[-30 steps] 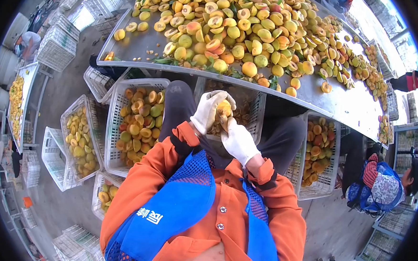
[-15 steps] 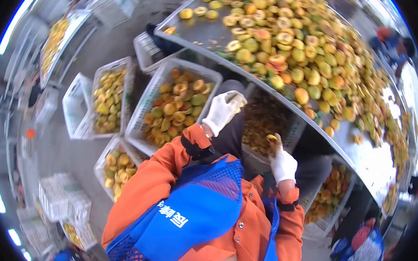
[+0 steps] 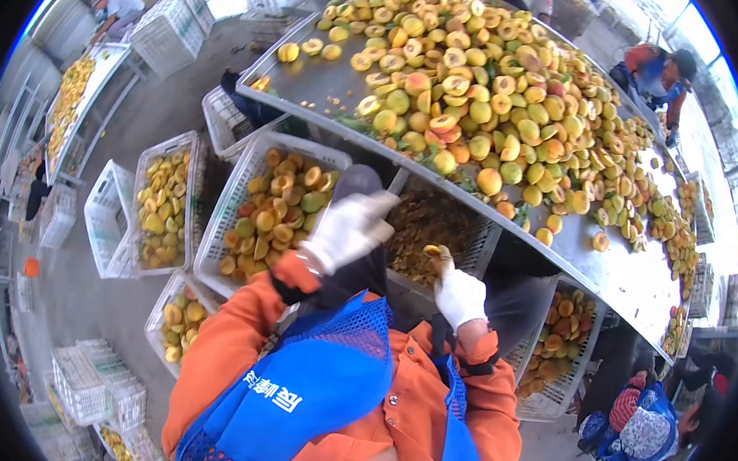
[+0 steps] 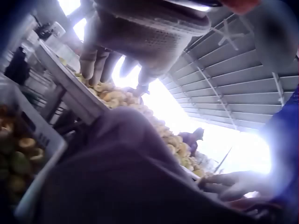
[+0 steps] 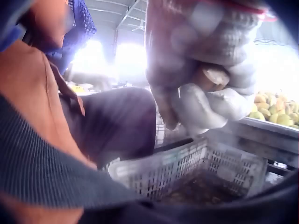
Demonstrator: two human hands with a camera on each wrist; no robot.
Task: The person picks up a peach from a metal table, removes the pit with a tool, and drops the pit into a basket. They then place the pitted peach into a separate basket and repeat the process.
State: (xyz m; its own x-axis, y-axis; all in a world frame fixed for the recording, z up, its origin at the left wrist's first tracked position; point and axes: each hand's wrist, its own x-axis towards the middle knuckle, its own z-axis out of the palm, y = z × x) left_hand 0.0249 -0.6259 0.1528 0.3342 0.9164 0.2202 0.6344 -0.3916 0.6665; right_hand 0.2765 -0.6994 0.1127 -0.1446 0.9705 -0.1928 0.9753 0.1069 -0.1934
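Note:
My left hand (image 3: 348, 233), in a white glove, hovers blurred over the left knee beside a crate of halved peaches (image 3: 273, 212). Its fingers are extended in the left wrist view, with no fruit seen in them. My gloved right hand (image 3: 459, 297) is curled round a small tool (image 5: 214, 77) with a brown, pale-ended handle. A yellowish bit (image 3: 432, 250) shows at its fingertips in the head view; the tool's working end is hidden. Below and between the hands stands a white crate (image 3: 482, 244) with brown pits and scraps in it.
A metal table (image 3: 302, 84) heaped with whole and halved peaches (image 3: 478, 110) runs across the front. More white crates of fruit stand left and right, one crate (image 3: 109, 219) lying tipped. A person (image 3: 659, 75) works across the table; another (image 3: 638, 420) sits at the right.
Both hands were together on a peach, then parted. The left hand moved left toward the crate of halves and now shows no fruit. The right hand keeps its tool. The head view swung.

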